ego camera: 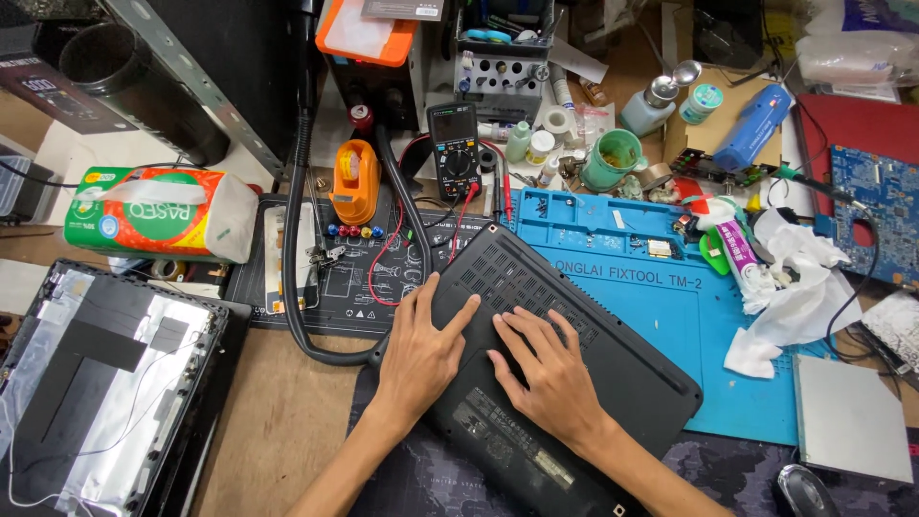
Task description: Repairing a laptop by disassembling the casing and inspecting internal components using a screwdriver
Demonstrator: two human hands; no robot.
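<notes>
Both hands lay flat on the underside of a black laptop (555, 335), which sat upside down and skewed on the bench, its far corner overlapping the blue silicone work mat (670, 306). The left hand (421, 349) rested palm down on the near-left part of the base, fingers spread, thumb off the edge; it grasped nothing. The right hand (550, 369) lay just beside it, fingers spread and pointing toward the vent grille, pressed on the panel with nothing enclosed. The two hands were near each other but not touching.

Left of the laptop a black corrugated hose (292, 268) curved across a dark printed mat (335, 278). A multimeter (455, 148) stood behind, red lead trailing toward the laptop. A detached screen lid (105, 383) lay far left, a tissue pack (158, 211) above it. Crumpled white tissue (795, 287) and a silver optical drive (847, 416) lay to the right.
</notes>
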